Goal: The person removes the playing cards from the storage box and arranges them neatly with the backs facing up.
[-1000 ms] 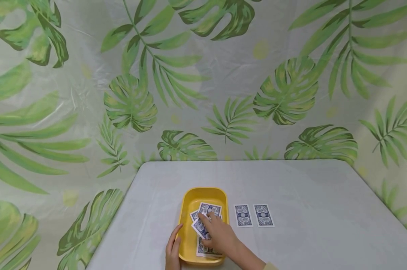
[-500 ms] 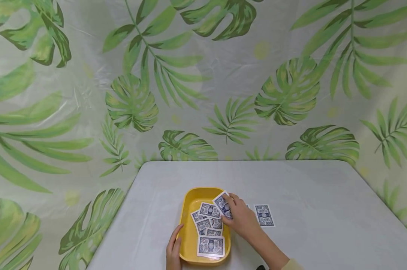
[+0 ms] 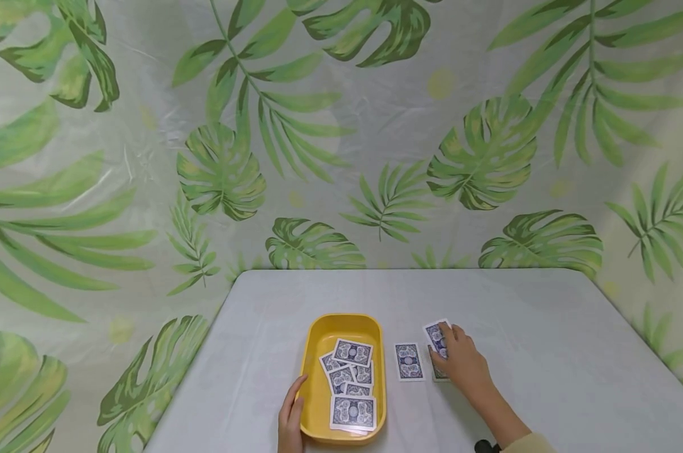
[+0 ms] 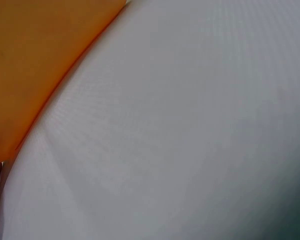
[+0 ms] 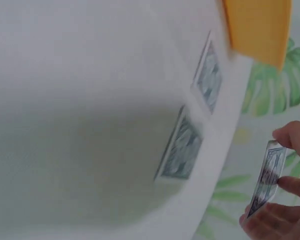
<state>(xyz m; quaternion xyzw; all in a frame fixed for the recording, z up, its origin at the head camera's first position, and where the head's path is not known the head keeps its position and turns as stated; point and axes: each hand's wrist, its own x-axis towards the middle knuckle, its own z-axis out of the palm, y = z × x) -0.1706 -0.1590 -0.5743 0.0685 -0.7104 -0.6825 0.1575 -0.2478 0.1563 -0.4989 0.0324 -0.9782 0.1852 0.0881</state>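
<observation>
My right hand (image 3: 465, 360) pinches a blue-backed playing card (image 3: 434, 338) between thumb and fingers. It is raised over the table, right of the yellow tray (image 3: 342, 322), and overlaps a face-down card (image 3: 439, 371) lying there. In the right wrist view the held card (image 5: 268, 181) stands on edge between the thumb and fingertips of the right hand (image 5: 290, 200). At the tray's left side my left hand (image 3: 292, 415) rests its fingers and thumb against the rim. Several face-down cards (image 3: 353, 412) lie spread inside the tray. The left wrist view shows the tray's outer wall (image 4: 45, 55).
Another face-down card (image 3: 409, 362) lies between the tray and the right hand. A white cloth (image 3: 545, 352) covers the table, and a leaf-print backdrop (image 3: 383, 126) hangs behind its far edge.
My right hand has picked a card out of the tray and carried it right, over the farther of the two cards on the table. The left hand has stayed at the tray's side.
</observation>
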